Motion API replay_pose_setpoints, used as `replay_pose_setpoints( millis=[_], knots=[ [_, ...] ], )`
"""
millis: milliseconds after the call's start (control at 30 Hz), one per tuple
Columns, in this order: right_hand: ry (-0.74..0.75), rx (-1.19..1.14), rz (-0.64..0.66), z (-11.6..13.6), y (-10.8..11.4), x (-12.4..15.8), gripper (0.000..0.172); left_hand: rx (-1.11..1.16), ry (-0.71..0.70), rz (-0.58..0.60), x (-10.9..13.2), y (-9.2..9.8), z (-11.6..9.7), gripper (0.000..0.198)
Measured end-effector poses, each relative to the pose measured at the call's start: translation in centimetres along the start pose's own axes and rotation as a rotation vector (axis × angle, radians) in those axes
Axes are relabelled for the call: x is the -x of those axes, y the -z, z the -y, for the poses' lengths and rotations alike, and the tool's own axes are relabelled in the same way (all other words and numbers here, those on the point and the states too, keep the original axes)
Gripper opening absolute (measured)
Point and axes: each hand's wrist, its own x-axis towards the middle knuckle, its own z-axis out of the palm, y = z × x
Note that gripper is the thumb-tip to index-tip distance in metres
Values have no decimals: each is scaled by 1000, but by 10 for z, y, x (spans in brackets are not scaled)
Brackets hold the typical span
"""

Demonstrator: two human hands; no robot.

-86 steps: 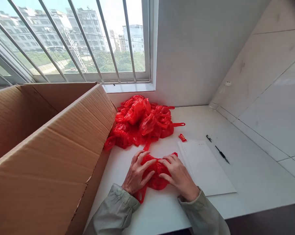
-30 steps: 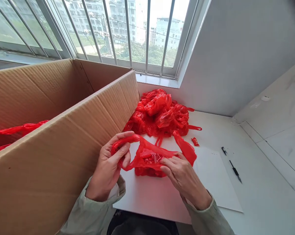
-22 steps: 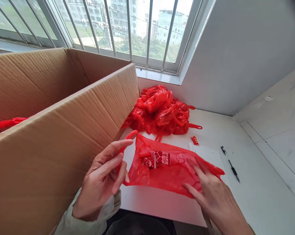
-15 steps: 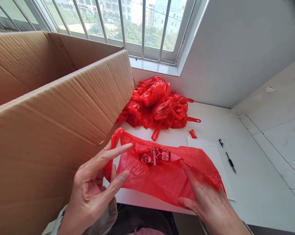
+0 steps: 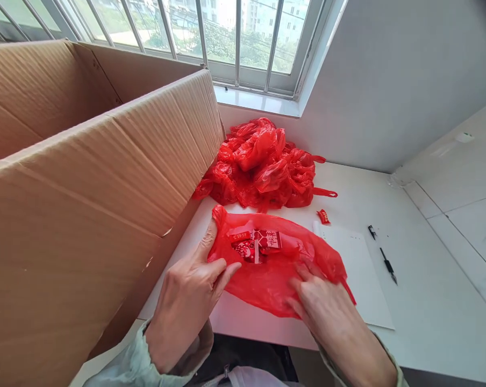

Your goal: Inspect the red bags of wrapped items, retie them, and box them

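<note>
Left hand is curled at the near end of a red bag, which seems to be held there by the edge and handle. Right hand is blurred and laid against the bag's other end; whether anything is gripped by it cannot be told. The bag is spread between the hands, its mouth open, over the table.

Very light, limp, slippery film is to be expected, easily torn if pulled hard; it is best taken by the handles or gathered rim.

Inside, about three packets can be counted, probably small and light; more may be hidden. One loose packet is seen beyond the right hand. Paper, possibly several sheets, is placed just right of that hand, with one pen and one cap farther right. Beyond both hands, one pile of red bags is heaped, too tangled to be counted. One box is stood left of the left hand.
</note>
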Motion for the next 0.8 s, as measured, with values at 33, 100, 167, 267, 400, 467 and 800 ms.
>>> replay_pose_setpoints(
  millis=[33,100,167,267,400,467,800],
  knots=[
    [33,105,62,3,0,-7,17,-5,1,1,1,-1,0,49],
    [96,245,166,10,-5,-27,22,-1,-6,3,3,-2,-2,46],
    [158,264,189,15,-17,-49,20,6,-22,11,3,-1,-5,44],
    [234,248,191,18,-46,-73,19,-6,-49,30,4,1,-8,41],
    [234,247,194,13,-63,-78,23,-45,-43,42,8,3,-5,38],
    [176,213,177,6,-53,-74,22,-38,-34,51,11,5,-3,37],
    [-46,187,-58,-24,6,-61,20,50,9,34,6,6,-10,37]
  ],
)
